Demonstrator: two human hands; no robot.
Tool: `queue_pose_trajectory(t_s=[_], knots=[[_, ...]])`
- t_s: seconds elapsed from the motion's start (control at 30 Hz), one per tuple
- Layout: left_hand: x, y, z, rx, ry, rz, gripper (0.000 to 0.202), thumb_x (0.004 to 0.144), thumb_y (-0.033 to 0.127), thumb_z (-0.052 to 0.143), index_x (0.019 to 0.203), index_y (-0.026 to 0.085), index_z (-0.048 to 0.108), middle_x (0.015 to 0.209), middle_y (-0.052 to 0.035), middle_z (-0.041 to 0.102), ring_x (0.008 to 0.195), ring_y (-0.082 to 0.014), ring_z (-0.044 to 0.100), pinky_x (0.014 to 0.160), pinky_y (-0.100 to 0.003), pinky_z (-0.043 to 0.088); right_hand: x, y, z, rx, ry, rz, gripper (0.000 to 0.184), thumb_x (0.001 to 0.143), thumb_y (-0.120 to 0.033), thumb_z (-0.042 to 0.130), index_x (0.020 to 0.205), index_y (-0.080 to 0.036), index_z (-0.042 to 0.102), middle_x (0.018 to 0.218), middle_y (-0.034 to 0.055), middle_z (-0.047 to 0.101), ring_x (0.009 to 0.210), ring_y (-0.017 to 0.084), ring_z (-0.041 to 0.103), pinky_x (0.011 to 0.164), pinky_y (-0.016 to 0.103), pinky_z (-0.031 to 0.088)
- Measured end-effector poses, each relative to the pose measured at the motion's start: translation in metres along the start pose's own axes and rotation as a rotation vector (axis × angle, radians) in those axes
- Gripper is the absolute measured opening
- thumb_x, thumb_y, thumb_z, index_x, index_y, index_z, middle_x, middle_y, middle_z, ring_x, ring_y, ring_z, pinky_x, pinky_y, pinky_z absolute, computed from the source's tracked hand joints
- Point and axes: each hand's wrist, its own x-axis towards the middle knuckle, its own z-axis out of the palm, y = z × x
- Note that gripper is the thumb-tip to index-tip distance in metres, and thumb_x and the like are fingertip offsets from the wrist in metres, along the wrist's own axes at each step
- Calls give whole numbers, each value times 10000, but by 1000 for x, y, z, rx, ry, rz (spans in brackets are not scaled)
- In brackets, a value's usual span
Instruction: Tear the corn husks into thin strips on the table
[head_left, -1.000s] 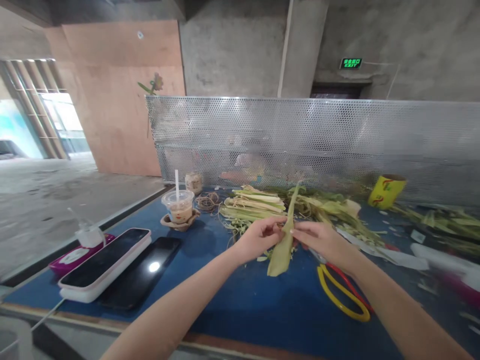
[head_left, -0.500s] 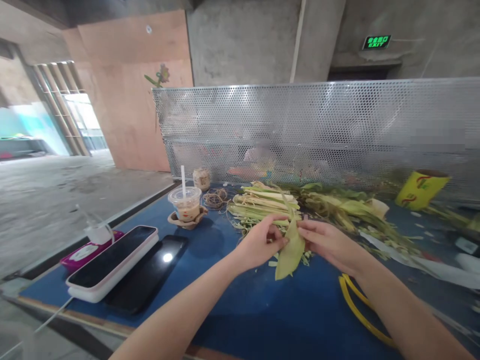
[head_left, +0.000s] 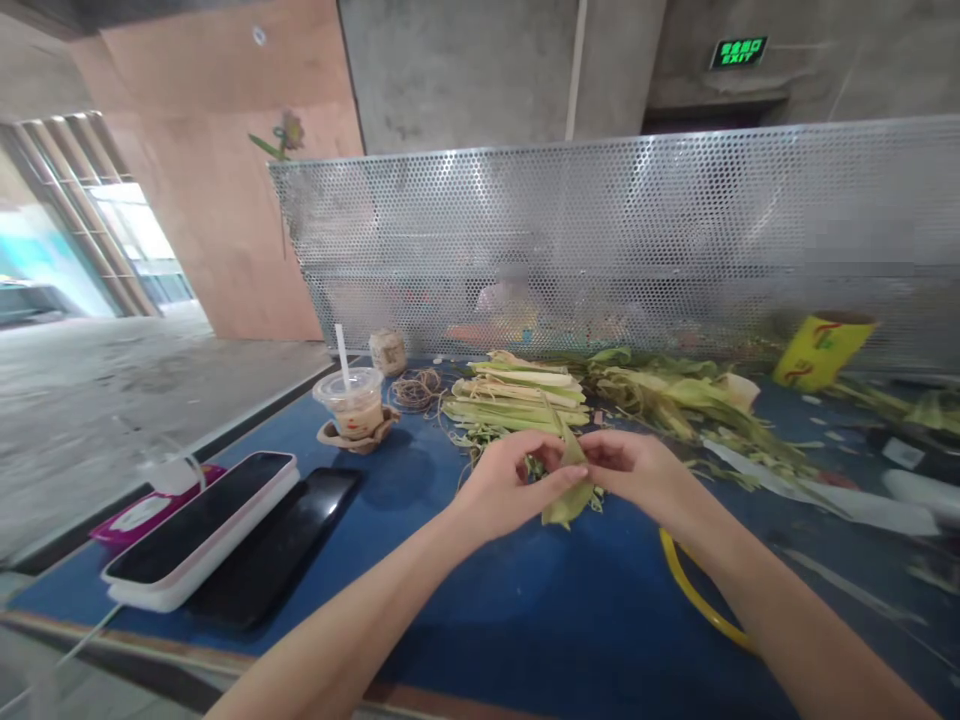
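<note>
A pale green corn husk (head_left: 568, 503) is held between my two hands over the blue tabletop (head_left: 517, 610). My left hand (head_left: 517, 475) pinches it from the left, thumb lying across its front. From the right, my right hand (head_left: 626, 460) grips its edge with thumb and fingers closed. The husk's pointed tip rises above the fingers and its broad end hangs below them. Just behind my hands lies a stack of cut husk strips (head_left: 517, 390), with small green scraps beneath. More loose husks (head_left: 675, 395) are heaped to the right.
Left stand an iced drink cup (head_left: 352, 400), a twine coil (head_left: 417, 390), a white phone-like device (head_left: 202, 530) and a black phone (head_left: 277, 545). A yellow roll (head_left: 823, 352) stands back right, a yellow loop (head_left: 697, 590) by my right forearm. A perforated metal screen (head_left: 450, 250) borders the back.
My hands have drawn closer together on the corn husk, and my left thumb now lies across it. The husk looks more folded and narrower. The whole view has shifted slightly.
</note>
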Motion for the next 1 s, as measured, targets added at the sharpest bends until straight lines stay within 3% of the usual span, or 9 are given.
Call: queue_pose_trajectory(t_s=[0.13,0.33,0.47,0.6,0.7,0.83,0.93,1.0], knots=[[2,0,3,-148,81,-49,158,742,299,568,732,142,587,615,17,522,565,-79,446,541,-197,353,-5,-5,7,47,-11,-14,242,688,-339,647,872,-183,636,759,24,605,667,140,532,609,263,413],[1,-2,3,-369,-63,-90,233,752,252,548,954,161,619,573,52,382,520,-61,361,521,-192,320,-4,-5,9,429,-33,75,316,727,-423,607,919,-177,654,615,-8,501,556,93,438,551,248,379],[-1,0,6,-391,-128,-114,299,762,259,542,1041,180,617,569,53,364,510,-58,327,506,-196,285,-5,-5,8,333,53,-24,296,708,-367,645,961,-213,644,685,-3,547,610,103,458,563,236,378],[-2,3,5,-416,-89,-79,460,758,261,567,1199,179,464,562,72,377,486,-50,335,478,-186,278,-6,-6,7,273,163,-101,198,652,-343,686,766,-187,646,743,25,612,685,145,536,631,268,426],[-2,2,4,-398,-28,-54,454,757,234,574,1174,173,407,557,78,404,494,-51,373,491,-180,314,-7,-9,7,175,246,-43,201,626,-357,692,678,-176,623,695,30,634,662,156,565,633,276,436],[-2,1,2,-340,-20,-34,418,763,220,571,1143,196,398,573,74,432,506,-51,399,501,-175,334,-9,-15,5,-1,296,26,267,629,-406,676,578,-177,549,556,-4,572,535,120,513,523,248,394],[-1,1,2,-361,-22,-64,388,775,250,560,1127,193,409,577,73,433,500,-49,397,488,-172,329,-10,-16,3,-146,359,9,350,640,-425,667,510,-193,438,464,-34,494,449,95,437,457,240,337],[0,0,2,-399,-57,-100,356,783,282,545,1105,177,433,598,63,447,510,-51,413,494,-176,340,-9,-13,1,-104,364,-24,362,646,-419,668,525,-204,402,468,-38,503,433,99,447,450,246,345]])
